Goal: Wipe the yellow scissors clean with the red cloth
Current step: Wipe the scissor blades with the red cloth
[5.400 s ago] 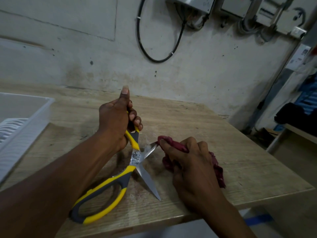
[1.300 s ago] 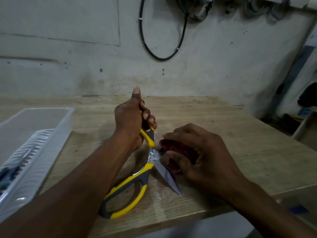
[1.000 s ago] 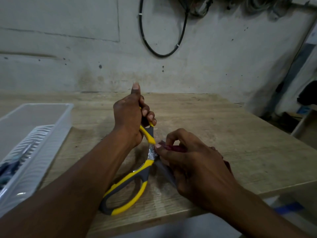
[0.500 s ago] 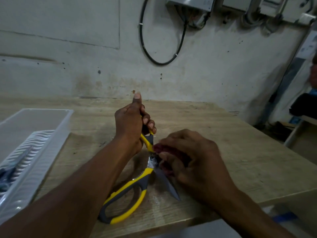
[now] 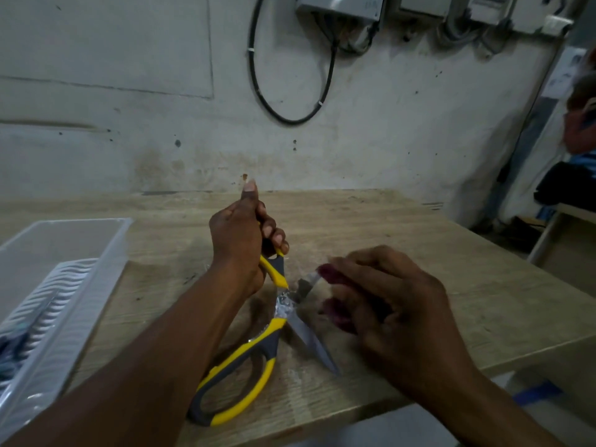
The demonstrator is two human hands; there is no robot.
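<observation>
The yellow and grey scissors (image 5: 258, 353) lie spread open on the wooden table (image 5: 467, 285), one long blade pointing toward the front edge. My left hand (image 5: 240, 241) grips the upper handle, thumb sticking up. My right hand (image 5: 390, 304) holds the bunched red cloth (image 5: 332, 275) wrapped over the outer part of the other blade. A short bare stretch of that blade shows between the cloth and the pivot. Most of the cloth is hidden under my fingers, and the hand is blurred.
A white plastic bin (image 5: 61, 272) with a ribbed insert stands at the left of the table. A black cable loop (image 5: 290, 101) hangs on the wall behind. The table's front edge runs just below the scissors. A person (image 5: 580, 124) sits at the far right.
My right hand has slid the cloth outward from the pivot along the upper blade, uncovering metal near the pivot. My left hand keeps the same grip on the handle.
</observation>
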